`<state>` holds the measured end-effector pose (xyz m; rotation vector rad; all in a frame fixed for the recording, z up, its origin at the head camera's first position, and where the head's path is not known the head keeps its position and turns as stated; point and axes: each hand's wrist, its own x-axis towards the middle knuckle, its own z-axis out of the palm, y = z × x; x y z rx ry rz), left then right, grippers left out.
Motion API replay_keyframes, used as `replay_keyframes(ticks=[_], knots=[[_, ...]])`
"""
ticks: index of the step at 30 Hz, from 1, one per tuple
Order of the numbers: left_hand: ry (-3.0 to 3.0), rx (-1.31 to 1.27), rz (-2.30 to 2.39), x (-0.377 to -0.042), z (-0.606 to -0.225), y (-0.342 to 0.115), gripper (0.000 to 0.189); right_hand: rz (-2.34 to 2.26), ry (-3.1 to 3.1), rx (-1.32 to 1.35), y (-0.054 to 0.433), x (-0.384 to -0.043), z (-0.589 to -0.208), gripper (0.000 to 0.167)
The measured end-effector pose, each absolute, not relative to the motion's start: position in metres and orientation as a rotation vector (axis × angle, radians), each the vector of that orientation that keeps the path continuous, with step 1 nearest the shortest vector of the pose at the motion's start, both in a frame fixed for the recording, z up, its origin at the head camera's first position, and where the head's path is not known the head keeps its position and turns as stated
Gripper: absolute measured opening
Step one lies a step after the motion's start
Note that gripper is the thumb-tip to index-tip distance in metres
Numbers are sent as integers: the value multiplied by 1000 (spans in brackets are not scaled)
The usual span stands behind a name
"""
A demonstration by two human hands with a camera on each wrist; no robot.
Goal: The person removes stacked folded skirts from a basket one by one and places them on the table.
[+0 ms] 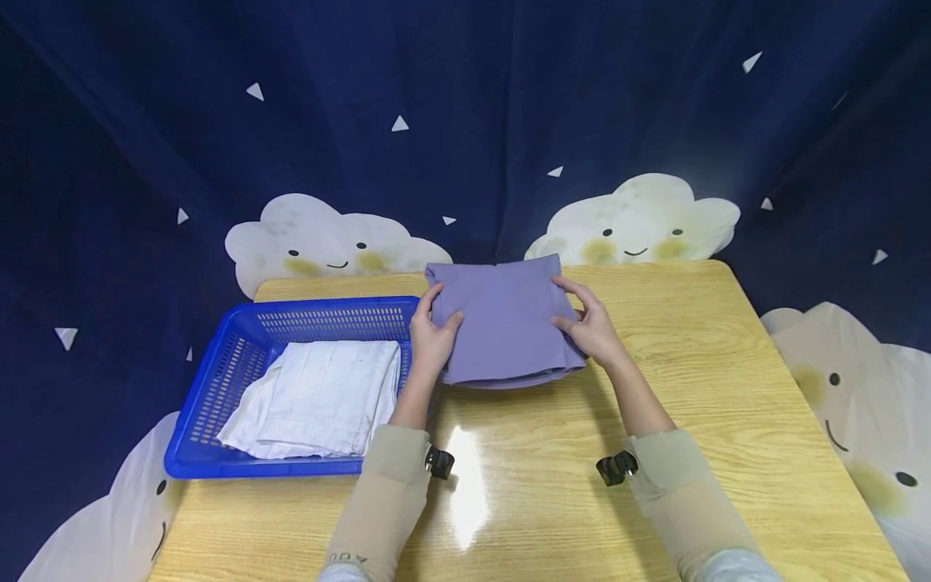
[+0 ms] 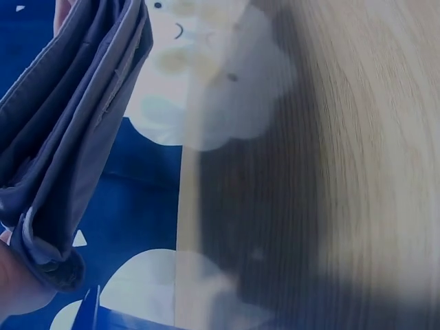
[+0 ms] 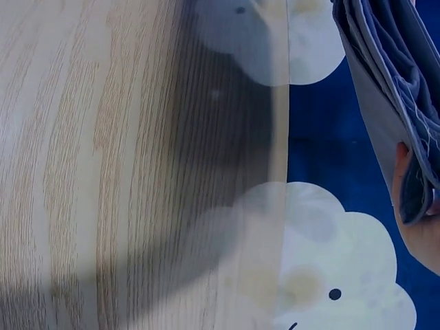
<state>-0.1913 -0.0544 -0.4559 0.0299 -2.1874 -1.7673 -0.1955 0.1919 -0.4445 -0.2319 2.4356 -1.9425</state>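
A folded purple cloth is held up above the wooden table by both hands. My left hand grips its left edge, with the thumb on the near face. My right hand pinches the right edge in the same way. In the left wrist view the folded cloth shows several layers at its lower edge, and part of the left hand is at the frame's side. Layers of the cloth also show in the right wrist view, with the right hand beneath a corner.
On the left of the table stands a blue plastic basket with folded white cloth inside. A dark blue curtain with clouds and triangles hangs behind the table. Black cameras are strapped to both wrists.
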Motion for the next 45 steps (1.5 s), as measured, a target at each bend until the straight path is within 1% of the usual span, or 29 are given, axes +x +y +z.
replay_keyframes(ticks=[10, 19, 32, 35, 42, 45], knots=[[-2198, 75, -1750, -204, -468, -45, 52, -1939, 2492, -233, 196, -206, -454, 65], [-2271, 102, -1684, -216, -480, -39, 51, -1969, 2484, -234, 194, -204, -447, 62], [-2395, 190, -1642, -233, -490, -30, 51, -1949, 2547, -216, 199, -216, -459, 60], [-2458, 222, -1583, -236, -494, -29, 52, -1952, 2549, -213, 201, -222, -465, 60], [-2499, 209, -1545, -241, -500, -27, 52, -1988, 2569, -277, 208, -241, -497, 61], [-2523, 210, -1520, -243, -504, -27, 52, -2006, 2563, -269, 206, -241, -499, 60]])
